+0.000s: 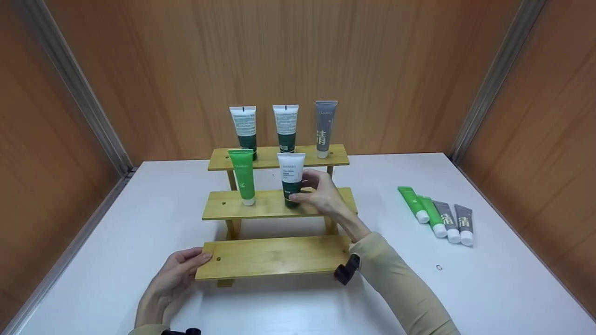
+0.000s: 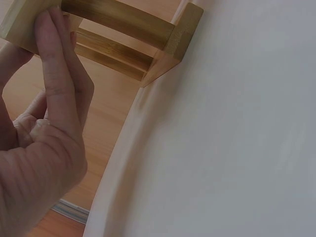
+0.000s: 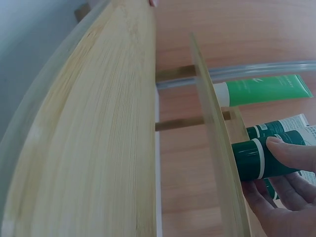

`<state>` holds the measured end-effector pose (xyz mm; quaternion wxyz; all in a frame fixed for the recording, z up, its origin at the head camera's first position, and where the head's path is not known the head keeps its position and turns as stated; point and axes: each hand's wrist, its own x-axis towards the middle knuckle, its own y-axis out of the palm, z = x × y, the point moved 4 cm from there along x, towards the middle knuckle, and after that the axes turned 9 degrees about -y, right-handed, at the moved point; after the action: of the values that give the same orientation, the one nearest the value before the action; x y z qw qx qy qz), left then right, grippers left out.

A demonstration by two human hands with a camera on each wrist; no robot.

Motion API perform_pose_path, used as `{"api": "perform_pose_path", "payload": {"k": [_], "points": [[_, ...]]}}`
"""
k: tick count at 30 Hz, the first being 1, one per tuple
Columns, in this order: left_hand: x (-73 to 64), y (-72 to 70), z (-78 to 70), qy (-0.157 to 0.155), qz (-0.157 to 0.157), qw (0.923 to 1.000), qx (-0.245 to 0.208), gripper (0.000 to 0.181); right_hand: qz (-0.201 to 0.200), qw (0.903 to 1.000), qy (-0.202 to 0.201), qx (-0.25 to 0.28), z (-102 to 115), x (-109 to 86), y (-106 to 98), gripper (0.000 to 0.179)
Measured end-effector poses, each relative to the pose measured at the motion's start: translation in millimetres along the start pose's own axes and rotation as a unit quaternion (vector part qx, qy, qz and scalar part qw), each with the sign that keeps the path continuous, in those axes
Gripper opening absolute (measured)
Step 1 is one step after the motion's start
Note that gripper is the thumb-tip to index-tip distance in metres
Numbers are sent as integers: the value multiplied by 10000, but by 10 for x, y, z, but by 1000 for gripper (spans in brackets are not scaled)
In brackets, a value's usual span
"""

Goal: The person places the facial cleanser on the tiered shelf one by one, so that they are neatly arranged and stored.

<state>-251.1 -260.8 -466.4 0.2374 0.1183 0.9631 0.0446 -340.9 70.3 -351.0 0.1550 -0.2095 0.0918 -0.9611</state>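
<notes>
The left grip pinches the lowest board of one wooden stand. Two green tubes and two grey tubes lie at right. The right grip holds one white-and-green tube, long axis upright, cap downward, seemingly touching the middle board beside one standing green tube. Behind stand three farther tubes.

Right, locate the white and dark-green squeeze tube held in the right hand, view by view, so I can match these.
Head: white and dark-green squeeze tube, near the centre.
Left wrist: not in it.
Right wrist: the tube, right side, below mid-height.
Landmark in all three: tiered wooden stand.
</notes>
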Motion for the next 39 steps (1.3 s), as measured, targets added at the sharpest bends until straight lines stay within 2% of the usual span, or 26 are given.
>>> {"api": "perform_pose_path", "payload": {"k": [17, 26, 34, 39], "points": [[0, -7, 9, 54, 209, 9997, -131, 32, -8, 9998, 138, -159, -32, 56, 43, 55], [0, -1, 10, 118, -28, 9999, 101, 47, -33, 9996, 206, -181, -34, 61, 48, 53], [-1, -1, 14, 135, -8, 9998, 120, 38, 60, 9997, 194, -151, -52, 47, 42, 55], [7, -1, 12, 114, 24, 9999, 105, 37, 127, 9999, 2, -24, -26, -4, 4, 57]]}}
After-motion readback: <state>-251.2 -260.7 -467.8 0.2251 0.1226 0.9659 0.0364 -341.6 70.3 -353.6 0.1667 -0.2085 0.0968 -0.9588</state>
